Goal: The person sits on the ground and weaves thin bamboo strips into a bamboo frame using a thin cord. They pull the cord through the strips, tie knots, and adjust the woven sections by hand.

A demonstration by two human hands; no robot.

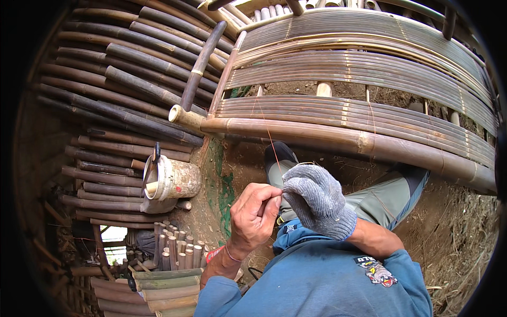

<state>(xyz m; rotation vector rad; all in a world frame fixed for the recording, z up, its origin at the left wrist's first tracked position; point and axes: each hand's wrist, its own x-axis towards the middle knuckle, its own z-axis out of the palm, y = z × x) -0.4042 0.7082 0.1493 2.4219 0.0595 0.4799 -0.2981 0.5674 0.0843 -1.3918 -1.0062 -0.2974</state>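
Note:
Close in front of my body, my left hand [254, 215] is bare, with thumb and forefinger pinched together. Right beside it, my right hand [319, 199] wears a grey knitted glove, its fingers curled in toward the left fingertips. A thin orange string [269, 132] comes down from the bamboo bench to where both hands meet. Its end is hidden among the fingers. Ahead stands the bench, with a thick front pole [301, 129] and bands of narrow bamboo slats [301, 110]. Another thin reddish string [372, 113] lies across the slats farther right.
On the left, a dirty white bucket [179, 178] with a dark-handled tool at its rim rests by stacked dark bamboo poles [113, 187]. Below it stand several short cut bamboo pieces [181, 253]. An upright bamboo post [203, 66] rises at the bench's left corner. Bare soil lies underneath.

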